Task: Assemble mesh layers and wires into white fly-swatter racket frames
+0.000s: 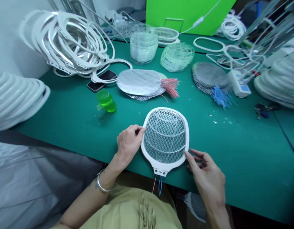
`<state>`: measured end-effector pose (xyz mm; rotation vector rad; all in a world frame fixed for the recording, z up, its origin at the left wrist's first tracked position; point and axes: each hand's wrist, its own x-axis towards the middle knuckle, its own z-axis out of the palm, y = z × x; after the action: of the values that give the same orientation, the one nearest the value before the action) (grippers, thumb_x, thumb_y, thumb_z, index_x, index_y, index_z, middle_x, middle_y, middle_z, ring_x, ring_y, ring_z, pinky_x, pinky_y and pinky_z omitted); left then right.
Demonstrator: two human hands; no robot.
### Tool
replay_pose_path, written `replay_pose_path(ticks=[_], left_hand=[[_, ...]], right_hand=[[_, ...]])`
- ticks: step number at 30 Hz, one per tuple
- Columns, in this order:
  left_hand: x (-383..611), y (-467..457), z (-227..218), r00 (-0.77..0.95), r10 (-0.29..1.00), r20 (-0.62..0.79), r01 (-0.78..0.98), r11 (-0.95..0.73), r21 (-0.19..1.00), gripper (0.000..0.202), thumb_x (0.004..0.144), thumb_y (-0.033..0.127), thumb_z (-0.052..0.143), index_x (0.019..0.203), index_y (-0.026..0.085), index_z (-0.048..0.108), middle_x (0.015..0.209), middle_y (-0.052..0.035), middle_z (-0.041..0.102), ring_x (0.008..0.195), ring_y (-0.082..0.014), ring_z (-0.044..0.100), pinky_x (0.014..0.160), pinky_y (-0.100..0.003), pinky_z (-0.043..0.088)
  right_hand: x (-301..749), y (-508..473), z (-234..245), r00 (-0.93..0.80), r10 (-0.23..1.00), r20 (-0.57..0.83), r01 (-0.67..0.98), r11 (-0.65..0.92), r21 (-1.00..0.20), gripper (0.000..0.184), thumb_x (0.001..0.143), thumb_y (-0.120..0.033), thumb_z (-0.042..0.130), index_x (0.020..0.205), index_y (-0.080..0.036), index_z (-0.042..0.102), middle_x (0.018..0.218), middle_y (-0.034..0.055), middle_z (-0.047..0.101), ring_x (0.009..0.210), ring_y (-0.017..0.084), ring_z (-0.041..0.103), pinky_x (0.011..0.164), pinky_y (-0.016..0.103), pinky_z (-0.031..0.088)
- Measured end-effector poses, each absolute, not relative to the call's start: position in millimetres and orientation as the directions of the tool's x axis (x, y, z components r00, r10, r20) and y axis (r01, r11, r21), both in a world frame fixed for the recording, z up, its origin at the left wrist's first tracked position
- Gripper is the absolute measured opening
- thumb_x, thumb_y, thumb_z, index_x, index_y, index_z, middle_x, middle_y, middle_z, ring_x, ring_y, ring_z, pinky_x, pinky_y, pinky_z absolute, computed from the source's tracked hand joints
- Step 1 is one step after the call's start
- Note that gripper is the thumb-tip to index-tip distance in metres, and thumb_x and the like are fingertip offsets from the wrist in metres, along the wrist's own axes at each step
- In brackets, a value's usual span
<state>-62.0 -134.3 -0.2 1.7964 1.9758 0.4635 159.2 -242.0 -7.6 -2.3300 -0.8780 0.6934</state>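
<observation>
A white racket-shaped frame filled with metal mesh lies flat on the green table, near its front edge. Red and blue wires hang from the frame's neck over that edge. My left hand rests against the frame's left rim, fingers curled with the tips pressed on the rim. My right hand touches the lower right rim with thumb and fingertips pinched on it.
A green plastic cup lies tipped behind my left hand. Mesh stacks with red wires and blue wires lie further back. White frames pile at the left and right. A phone lies by them.
</observation>
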Motion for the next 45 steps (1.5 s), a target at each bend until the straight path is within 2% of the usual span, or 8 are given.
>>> replay_pose_path(ticks=[5, 10, 13, 27, 32, 37, 41, 45], left_hand=[[-66, -133, -1, -0.041, 0.993, -0.109, 0.76, 0.102, 0.642, 0.017, 0.086, 0.041, 0.062, 0.088, 0.028, 0.074, 0.086, 0.0035, 0.075, 0.07, -0.015, 0.066, 0.062, -0.025, 0.043], [-66, -132, -3, -0.032, 0.994, -0.103, 0.749, 0.092, 0.656, 0.018, 0.087, 0.039, 0.061, 0.087, 0.027, 0.075, 0.086, 0.0024, 0.075, 0.07, -0.0151, 0.066, 0.061, -0.025, 0.043], [-65, -132, -3, -0.029, 0.993, -0.117, 0.758, 0.098, 0.645, 0.019, 0.087, 0.04, 0.061, 0.087, 0.027, 0.074, 0.086, 0.0025, 0.075, 0.071, -0.0155, 0.066, 0.061, -0.025, 0.043], [-59, -135, -1, -0.061, 0.995, -0.075, 0.848, 0.091, 0.522, 0.018, 0.089, 0.042, 0.059, 0.086, 0.03, 0.073, 0.09, 0.0021, 0.074, 0.075, -0.0203, 0.067, 0.061, -0.028, 0.039], [-58, -136, -1, -0.048, 0.997, -0.061, 0.861, 0.072, 0.504, 0.019, 0.09, 0.04, 0.057, 0.087, 0.029, 0.072, 0.093, 0.0017, 0.073, 0.078, -0.0204, 0.066, 0.061, -0.028, 0.039], [-61, -135, 1, -0.037, 0.995, -0.092, 0.861, 0.079, 0.502, 0.022, 0.09, 0.043, 0.056, 0.087, 0.029, 0.072, 0.088, 0.0004, 0.073, 0.076, -0.0214, 0.067, 0.059, -0.028, 0.037], [-62, -140, 5, -0.038, 0.992, -0.118, 0.867, 0.091, 0.49, 0.023, 0.088, 0.047, 0.059, 0.084, 0.028, 0.07, 0.083, 0.0003, 0.073, 0.073, -0.022, 0.067, 0.058, -0.028, 0.036], [-59, -145, 6, -0.047, 0.989, -0.138, 0.895, 0.103, 0.434, 0.018, 0.089, 0.042, 0.059, 0.085, 0.028, 0.07, 0.085, 0.0002, 0.073, 0.076, -0.0228, 0.067, 0.057, -0.028, 0.033]], right_hand=[[156, -241, 1, 0.664, 0.691, -0.285, 0.44, -0.67, -0.597, 0.049, 0.072, -0.068, 0.062, 0.099, -0.028, 0.071, 0.074, 0.0022, 0.072, 0.069, 0.024, 0.068, 0.063, 0.034, 0.048], [154, -242, 6, 0.675, 0.68, -0.286, 0.41, -0.668, -0.621, 0.049, 0.07, -0.066, 0.065, 0.099, -0.028, 0.073, 0.074, 0.0026, 0.073, 0.07, 0.024, 0.068, 0.065, 0.033, 0.048], [155, -243, 4, 0.685, 0.675, -0.275, 0.376, -0.65, -0.661, 0.049, 0.069, -0.066, 0.067, 0.099, -0.027, 0.074, 0.08, 0.0029, 0.074, 0.071, 0.023, 0.068, 0.066, 0.032, 0.049], [156, -246, -4, 0.656, 0.711, -0.253, 0.426, -0.626, -0.653, 0.047, 0.072, -0.067, 0.063, 0.094, -0.026, 0.073, 0.083, 0.0037, 0.074, 0.071, 0.023, 0.068, 0.064, 0.033, 0.051], [154, -247, -3, 0.671, 0.691, -0.269, 0.434, -0.66, -0.614, 0.046, 0.07, -0.07, 0.062, 0.09, -0.029, 0.073, 0.082, 0.0018, 0.074, 0.075, 0.025, 0.068, 0.068, 0.034, 0.048], [152, -245, 2, 0.682, 0.674, -0.284, 0.46, -0.697, -0.55, 0.044, 0.072, -0.071, 0.059, 0.088, -0.032, 0.072, 0.076, -0.001, 0.073, 0.075, 0.025, 0.067, 0.067, 0.034, 0.044], [150, -243, 5, 0.672, 0.69, -0.269, 0.519, -0.698, -0.494, 0.043, 0.075, -0.071, 0.054, 0.084, -0.033, 0.071, 0.072, -0.0016, 0.072, 0.074, 0.024, 0.065, 0.064, 0.033, 0.041], [145, -245, 4, 0.681, 0.697, -0.226, 0.578, -0.7, -0.42, 0.042, 0.078, -0.07, 0.05, 0.082, -0.032, 0.07, 0.076, -0.0007, 0.071, 0.071, 0.024, 0.062, 0.06, 0.032, 0.037]])
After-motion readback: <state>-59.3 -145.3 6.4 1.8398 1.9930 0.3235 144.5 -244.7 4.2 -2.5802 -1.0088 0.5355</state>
